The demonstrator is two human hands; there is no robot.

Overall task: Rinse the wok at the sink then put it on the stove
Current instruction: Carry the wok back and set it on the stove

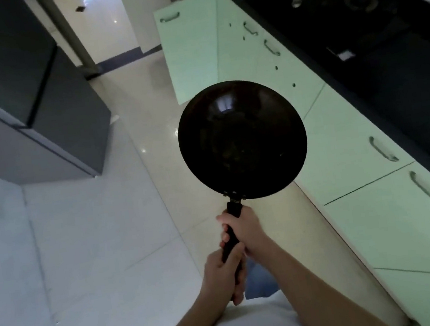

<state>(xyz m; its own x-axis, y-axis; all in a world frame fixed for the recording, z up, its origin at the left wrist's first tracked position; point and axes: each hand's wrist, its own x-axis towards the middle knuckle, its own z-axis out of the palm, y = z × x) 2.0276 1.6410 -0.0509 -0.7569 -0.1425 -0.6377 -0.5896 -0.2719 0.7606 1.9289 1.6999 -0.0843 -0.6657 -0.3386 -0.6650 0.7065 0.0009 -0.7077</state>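
Note:
A black round wok (242, 140) with a long black handle is held out in front of me, above the tiled floor, its bowl facing up. My right hand (244, 231) grips the handle close to the bowl. My left hand (223, 276) grips the end of the same handle, nearer my body. The stove (356, 2), a dark hob with knobs and a burner ring, lies on the black counter at the upper right, apart from the wok. No sink is in view.
Pale green cabinets (356, 144) with metal handles run along the right under the black counter (416, 81). A dark grey fridge-like unit (36, 104) stands at the left. The glossy tiled floor (96, 246) leads to a doorway (105, 21) at the top.

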